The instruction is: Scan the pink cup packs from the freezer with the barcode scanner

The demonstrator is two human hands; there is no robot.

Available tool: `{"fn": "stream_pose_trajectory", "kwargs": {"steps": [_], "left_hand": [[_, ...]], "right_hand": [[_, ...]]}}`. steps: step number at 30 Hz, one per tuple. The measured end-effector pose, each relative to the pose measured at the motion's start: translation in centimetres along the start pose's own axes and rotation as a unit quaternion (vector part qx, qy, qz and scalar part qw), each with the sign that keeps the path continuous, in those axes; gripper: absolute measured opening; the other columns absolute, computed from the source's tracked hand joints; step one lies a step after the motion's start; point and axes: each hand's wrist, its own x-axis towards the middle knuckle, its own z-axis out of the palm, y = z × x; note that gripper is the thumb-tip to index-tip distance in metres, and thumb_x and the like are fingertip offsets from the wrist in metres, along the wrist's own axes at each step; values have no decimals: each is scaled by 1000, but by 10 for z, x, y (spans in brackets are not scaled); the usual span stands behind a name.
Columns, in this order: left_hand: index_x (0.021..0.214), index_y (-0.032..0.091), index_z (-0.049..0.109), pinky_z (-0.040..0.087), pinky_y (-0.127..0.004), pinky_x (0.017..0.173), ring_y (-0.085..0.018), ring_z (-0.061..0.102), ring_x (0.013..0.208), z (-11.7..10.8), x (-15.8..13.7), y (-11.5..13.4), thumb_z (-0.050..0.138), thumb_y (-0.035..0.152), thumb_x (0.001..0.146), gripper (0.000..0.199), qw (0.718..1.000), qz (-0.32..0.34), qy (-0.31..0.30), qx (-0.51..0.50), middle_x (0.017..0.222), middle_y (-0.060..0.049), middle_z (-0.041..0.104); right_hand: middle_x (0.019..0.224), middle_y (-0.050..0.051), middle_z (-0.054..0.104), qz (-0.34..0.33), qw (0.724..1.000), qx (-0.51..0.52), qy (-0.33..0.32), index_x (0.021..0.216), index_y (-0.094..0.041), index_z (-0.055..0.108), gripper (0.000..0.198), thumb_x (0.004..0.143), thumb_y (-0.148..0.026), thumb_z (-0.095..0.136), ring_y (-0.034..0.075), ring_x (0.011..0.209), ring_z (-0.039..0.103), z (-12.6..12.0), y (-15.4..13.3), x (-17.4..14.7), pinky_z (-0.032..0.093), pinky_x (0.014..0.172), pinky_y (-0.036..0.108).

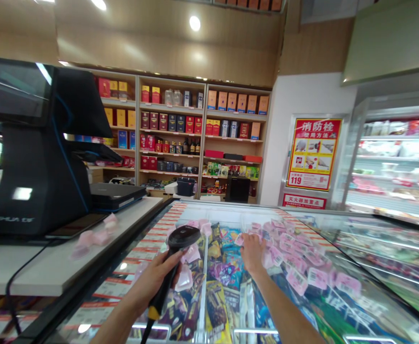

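Observation:
My left hand [162,272] is wrapped round the handle of a black barcode scanner [184,237], its head pointing up and away and its cable trailing down. At the middle of the glass freezer top, the fingers of my right hand [253,251] are curled on a small pink cup [238,240] with a barcode label. To its right lie many similar pink cups [291,260], most showing barcodes. A few more pale pink cups [185,279] lie beside and behind the scanner, partly hidden by it.
Under the glass of the freezer [213,206], colourful ice-cream packets [227,272] show. On the left counter [23,277] stand a black checkout terminal [34,177] and several pink cups [93,237]. Stocked shelves [170,112] line the back; a lit display fridge [395,162] stands right.

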Motion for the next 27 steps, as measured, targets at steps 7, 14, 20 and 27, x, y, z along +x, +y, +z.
{"fn": "stream_pose_trajectory", "kwargs": {"steps": [7, 14, 20, 27], "left_hand": [[57, 16, 48, 31, -21, 46, -9, 41, 43, -14, -5, 2, 48, 49, 68, 34, 1000, 7, 22, 9, 47, 4, 48], [52, 16, 49, 30, -20, 43, -8, 40, 41, -12, -6, 8, 51, 49, 65, 35, 999, 1, 50, -16, 42, 4, 48], [52, 16, 49, 30, -20, 45, -8, 40, 42, -18, 0, -4, 47, 51, 68, 39, 1000, -5, 26, 15, 42, 3, 47], [55, 17, 45, 30, -21, 45, -7, 38, 41, -23, 2, -12, 48, 51, 67, 36, 1000, -9, 21, -4, 45, 4, 46]], "right_hand": [[105, 9, 53, 9, 1000, -5, 8, 93, -20, 54, 32, 68, -6, 41, 25, 102, 38, 2, 0, 2, 18, 86, 43], [111, 6, 52, 11, 994, 102, 45, 93, -20, 53, 32, 65, -9, 41, 21, 104, 41, 2, -40, 11, 21, 89, 37], [100, 8, 58, 33, 976, 206, -62, 108, -18, 45, 38, 70, -24, 44, 20, 94, 51, 24, -95, 36, 35, 76, 30], [94, 9, 60, 16, 977, 170, -125, 113, -22, 42, 44, 70, -27, 48, 24, 91, 54, 50, -114, 49, 37, 71, 34]]}}
